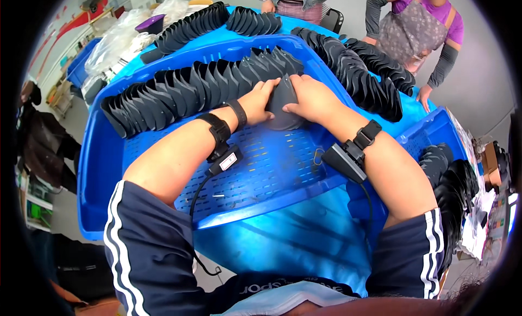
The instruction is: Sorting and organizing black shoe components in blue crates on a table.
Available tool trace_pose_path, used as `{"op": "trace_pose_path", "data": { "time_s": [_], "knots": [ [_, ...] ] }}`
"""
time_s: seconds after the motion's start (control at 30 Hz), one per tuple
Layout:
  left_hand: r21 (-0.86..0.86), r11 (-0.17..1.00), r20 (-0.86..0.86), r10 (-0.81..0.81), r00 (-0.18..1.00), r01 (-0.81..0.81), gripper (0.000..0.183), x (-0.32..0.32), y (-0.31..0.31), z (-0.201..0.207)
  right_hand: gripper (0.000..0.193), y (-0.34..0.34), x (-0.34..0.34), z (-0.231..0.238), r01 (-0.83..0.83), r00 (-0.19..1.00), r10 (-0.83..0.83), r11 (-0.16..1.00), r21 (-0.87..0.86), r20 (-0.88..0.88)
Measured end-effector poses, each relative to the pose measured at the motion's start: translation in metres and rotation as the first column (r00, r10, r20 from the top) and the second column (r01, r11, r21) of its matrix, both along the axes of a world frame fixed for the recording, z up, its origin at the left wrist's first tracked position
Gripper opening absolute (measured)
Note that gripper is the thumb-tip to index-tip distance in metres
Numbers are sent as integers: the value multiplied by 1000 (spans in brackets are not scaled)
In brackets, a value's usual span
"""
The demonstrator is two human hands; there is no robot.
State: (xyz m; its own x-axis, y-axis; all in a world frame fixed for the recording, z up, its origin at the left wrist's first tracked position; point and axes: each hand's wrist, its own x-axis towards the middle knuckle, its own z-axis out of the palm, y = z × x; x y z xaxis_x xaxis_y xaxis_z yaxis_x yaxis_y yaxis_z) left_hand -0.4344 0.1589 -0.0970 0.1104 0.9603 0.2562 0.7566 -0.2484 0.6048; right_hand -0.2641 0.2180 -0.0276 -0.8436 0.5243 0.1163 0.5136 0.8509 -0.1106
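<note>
My left hand [259,104] and my right hand [316,100] meet over a blue plastic crate. Between them is a dark grey curved piece [284,112], pointed at the top and wide and rounded at the bottom. Fingers of both hands close on its sides, and my right thumb lies across its face. Whether it is one layer or several stacked together I cannot tell. Just behind my hands, a long row of similar dark pieces [190,90] stands nested along the far side of the crate [217,214].
More rows of dark pieces [353,71] lie on the blue-covered table [288,245]. A second blue crate [421,128] with dark pieces stands at the right. Across the table are two people, one with a hand [424,97] on its edge. Plastic bags [117,41] lie far left.
</note>
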Motion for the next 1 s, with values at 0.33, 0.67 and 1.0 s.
{"op": "trace_pose_path", "data": {
  "time_s": [0.33,0.67,1.0],
  "knots": [
    [-324,945,-333,-66,941,-48,81,3,-12,14,88,21,3,-8,-338,941,329,909,245,76],
    [273,951,-548,278,789,-146,31,-113,-26,104,73,11,6,-5,-290,956,254,891,350,146],
    [-267,936,-658,-3,753,-230,62,-60,-14,71,66,19,10,-8,-324,942,272,888,327,196]
  ]
}}
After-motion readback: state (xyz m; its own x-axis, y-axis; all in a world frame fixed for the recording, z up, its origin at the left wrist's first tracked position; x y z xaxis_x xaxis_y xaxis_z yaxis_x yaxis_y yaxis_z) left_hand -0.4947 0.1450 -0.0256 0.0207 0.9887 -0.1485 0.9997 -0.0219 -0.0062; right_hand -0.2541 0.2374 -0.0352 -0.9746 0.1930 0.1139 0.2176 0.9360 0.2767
